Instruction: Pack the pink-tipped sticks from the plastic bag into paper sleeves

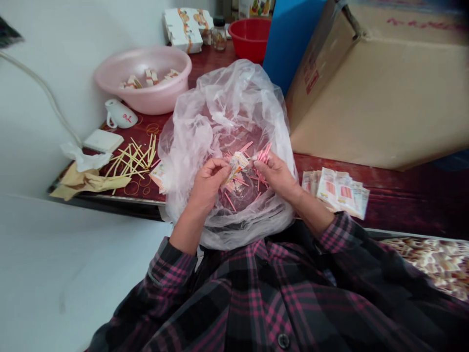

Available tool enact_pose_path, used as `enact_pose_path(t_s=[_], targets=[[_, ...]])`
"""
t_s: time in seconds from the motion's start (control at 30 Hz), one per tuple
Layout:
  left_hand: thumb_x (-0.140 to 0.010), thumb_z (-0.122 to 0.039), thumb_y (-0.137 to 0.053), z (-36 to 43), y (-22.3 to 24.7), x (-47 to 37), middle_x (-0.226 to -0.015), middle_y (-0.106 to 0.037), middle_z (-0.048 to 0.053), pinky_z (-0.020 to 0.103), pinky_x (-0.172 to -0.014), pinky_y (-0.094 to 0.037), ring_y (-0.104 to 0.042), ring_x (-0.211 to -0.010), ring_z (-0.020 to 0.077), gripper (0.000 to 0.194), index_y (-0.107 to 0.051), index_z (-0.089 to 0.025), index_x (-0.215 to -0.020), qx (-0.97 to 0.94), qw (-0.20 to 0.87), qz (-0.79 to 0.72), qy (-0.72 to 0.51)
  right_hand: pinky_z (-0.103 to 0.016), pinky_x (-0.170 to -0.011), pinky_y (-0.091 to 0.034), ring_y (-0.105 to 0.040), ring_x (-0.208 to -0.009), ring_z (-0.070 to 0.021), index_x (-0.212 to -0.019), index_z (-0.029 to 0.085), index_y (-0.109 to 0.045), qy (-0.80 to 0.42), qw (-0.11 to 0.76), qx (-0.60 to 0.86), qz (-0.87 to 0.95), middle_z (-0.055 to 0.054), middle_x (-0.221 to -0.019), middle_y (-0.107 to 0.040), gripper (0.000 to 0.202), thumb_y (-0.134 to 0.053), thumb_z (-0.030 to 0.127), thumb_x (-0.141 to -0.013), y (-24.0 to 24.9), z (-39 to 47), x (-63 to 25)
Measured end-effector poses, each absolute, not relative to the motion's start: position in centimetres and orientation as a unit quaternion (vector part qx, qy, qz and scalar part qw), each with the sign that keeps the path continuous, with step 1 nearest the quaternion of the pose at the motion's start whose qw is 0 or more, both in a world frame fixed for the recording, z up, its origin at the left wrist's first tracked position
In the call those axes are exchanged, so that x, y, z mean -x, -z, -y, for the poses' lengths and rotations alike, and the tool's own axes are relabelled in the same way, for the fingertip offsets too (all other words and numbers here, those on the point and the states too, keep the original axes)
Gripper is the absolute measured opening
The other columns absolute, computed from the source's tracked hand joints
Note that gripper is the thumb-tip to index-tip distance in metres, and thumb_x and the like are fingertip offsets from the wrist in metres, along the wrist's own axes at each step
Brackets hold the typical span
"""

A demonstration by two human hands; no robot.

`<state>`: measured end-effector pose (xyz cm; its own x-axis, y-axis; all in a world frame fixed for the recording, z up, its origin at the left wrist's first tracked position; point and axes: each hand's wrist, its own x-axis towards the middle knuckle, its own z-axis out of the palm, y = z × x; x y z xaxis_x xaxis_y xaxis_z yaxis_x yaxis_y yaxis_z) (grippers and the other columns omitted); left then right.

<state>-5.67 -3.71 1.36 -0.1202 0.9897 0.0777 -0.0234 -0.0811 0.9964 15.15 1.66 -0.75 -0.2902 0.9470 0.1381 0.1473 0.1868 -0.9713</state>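
Both of my hands are over a clear plastic bag [198, 132] that spreads open on the table. Between the fingers of my left hand [210, 181] is a small printed packet [239, 163], white with orange marks. My right hand [276, 176] pinches a bunch of thin pink sticks [264, 153], close beside the packet. More loose pink sticks [230, 200] lie inside the bag beneath my hands. Right of my right wrist rests a pile of flat packets [337, 189] with pink sticks showing on them.
A pink basin [146, 102] holds several small packets. Near it are a white mug [121, 115], yellow sticks [134, 159] and crumpled brown paper [88, 181]. A large cardboard box [381, 93] stands right, a red basin [251, 41] behind. White cartons [186, 29] sit at the back.
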Motion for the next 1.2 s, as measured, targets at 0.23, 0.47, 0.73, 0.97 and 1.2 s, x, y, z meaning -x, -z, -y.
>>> enact_pose_path(t_s=[0.23, 0.47, 0.73, 0.97, 1.2], targets=[[-0.087, -0.038, -0.078, 4.2, -0.7, 5.7, -0.106, -0.071, 0.003, 0.037, -0.098, -0.056, -0.068, -0.104, 0.0199, 0.023, -0.061, -0.023, -0.086, -0.501, 0.443, -0.486, -0.562, -0.045, -0.11, -0.057, -0.071, -0.115, -0.0245, -0.107, 0.024, -0.069, -0.432, 0.368, 0.46, 0.683, -0.007, -0.114, -0.077, 0.025, -0.055, 0.046, -0.106, -0.9, -1.1, -15.5], [-0.076, -0.034, -0.089, 4.4, -0.4, 5.0, -0.115, -0.07, 0.004, 0.04, -0.113, -0.048, -0.067, -0.121, 0.0237, 0.024, -0.07, -0.021, -0.079, -0.457, 0.461, -0.454, -0.609, -0.041, -0.104, -0.062, -0.075, -0.104, -0.0215, -0.102, 0.031, -0.063, -0.584, 0.596, 0.28, 0.475, 0.001, -0.098, -0.074, 0.037, -0.082, 0.061, -0.09, -4.7, -1.4, -14.0], [-0.071, -0.033, -0.095, 4.5, -0.8, 3.9, -0.117, -0.072, 0.003, 0.035, -0.106, -0.05, -0.067, -0.113, 0.0206, 0.025, -0.073, -0.021, -0.074, -0.404, 0.509, -0.422, -0.633, -0.045, -0.103, -0.063, -0.075, -0.115, -0.0237, -0.109, 0.036, -0.061, -0.567, 0.636, 0.233, 0.468, 0.002, -0.097, -0.071, 0.032, -0.077, 0.061, -0.096, -5.3, 0.3, -11.0], [-0.069, -0.039, -0.1, 4.2, -0.7, 3.2, -0.112, -0.072, 0.001, 0.031, -0.095, -0.053, -0.066, -0.099, 0.0166, 0.032, -0.074, -0.021, -0.075, -0.374, 0.519, -0.401, -0.656, -0.044, -0.098, -0.066, -0.075, -0.116, -0.0266, -0.11, 0.033, -0.059, -0.509, 0.647, 0.287, 0.49, -0.002, -0.098, -0.07, 0.045, -0.071, 0.074, -0.095, -4.6, 0.9, -9.4], [-0.071, -0.037, -0.1, 4.0, -0.7, 3.1, -0.114, -0.071, 0.002, 0.033, -0.103, -0.051, -0.065, -0.11, 0.0186, 0.032, -0.073, -0.02, -0.078, -0.375, 0.52, -0.391, -0.66, -0.043, -0.105, -0.061, -0.075, -0.111, -0.0234, -0.115, 0.03, -0.068, -0.492, 0.587, 0.304, 0.566, -0.005, -0.119, -0.079, 0.034, -0.066, 0.062, -0.102, -2.8, 0.6, -10.1]])
